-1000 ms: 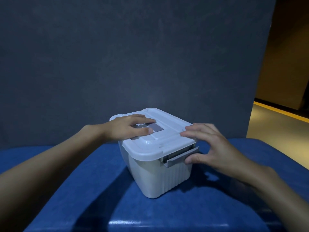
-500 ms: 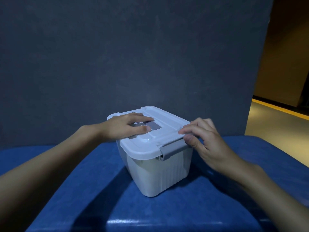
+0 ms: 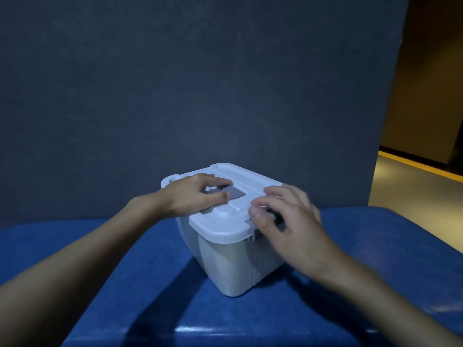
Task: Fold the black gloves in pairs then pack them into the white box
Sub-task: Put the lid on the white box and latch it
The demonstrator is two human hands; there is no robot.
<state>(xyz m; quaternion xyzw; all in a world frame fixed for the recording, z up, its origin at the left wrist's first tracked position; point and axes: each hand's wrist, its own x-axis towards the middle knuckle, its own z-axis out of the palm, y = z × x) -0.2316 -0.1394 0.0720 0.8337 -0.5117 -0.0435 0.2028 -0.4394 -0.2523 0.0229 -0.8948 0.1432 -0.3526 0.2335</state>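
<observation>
My left hand [image 3: 198, 195] lies flat, fingers straight, pressing the lid [image 3: 225, 221] to steady the white box [image 3: 233, 269] on the blue surface [image 3: 150, 284]. My right hand [image 3: 290, 221], blurred, seemingly pinches the grey latch [image 3: 248, 222] to clip it down.

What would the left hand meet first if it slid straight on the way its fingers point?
Probably the right hand, whose fingers curl over the lid; only the flat grey handle lies between. Depth is uncertain.

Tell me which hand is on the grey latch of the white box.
The right hand: it grips the latch at the edge of the lid; the left hand rests on top.
</observation>
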